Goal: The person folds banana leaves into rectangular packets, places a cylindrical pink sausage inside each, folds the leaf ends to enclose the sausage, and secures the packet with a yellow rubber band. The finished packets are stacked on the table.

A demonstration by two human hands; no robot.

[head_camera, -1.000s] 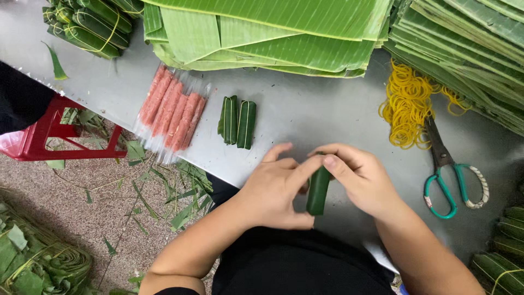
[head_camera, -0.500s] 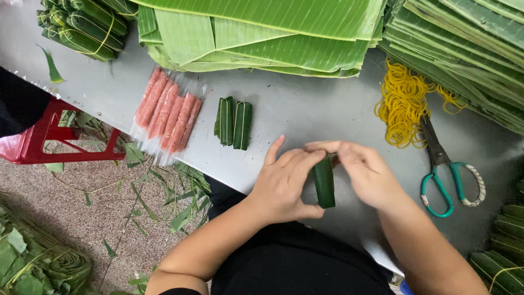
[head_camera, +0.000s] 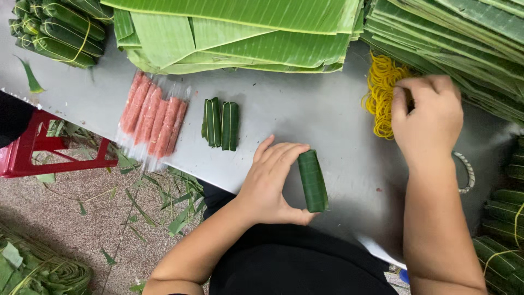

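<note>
Leaf-wrapped roll (head_camera: 312,181), smooth cylinder, in L hand (head_camera: 273,183); R hand (head_camera: 423,117) on rubber bands (head_camera: 382,90).

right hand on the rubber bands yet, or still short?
Touching. The head view shows the right hand with its fingertips pressed into the yellow rubber band pile, no gap between them.

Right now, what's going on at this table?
A person is wrapping food in leaves at a metal table. The left hand holds a leaf-wrapped roll on the table, while the right hand reaches into a pile of yellow rubber bands. Two wrapped rolls and a pack of pink sausages lie to the left, and stacked banana leaves lie behind.
</note>
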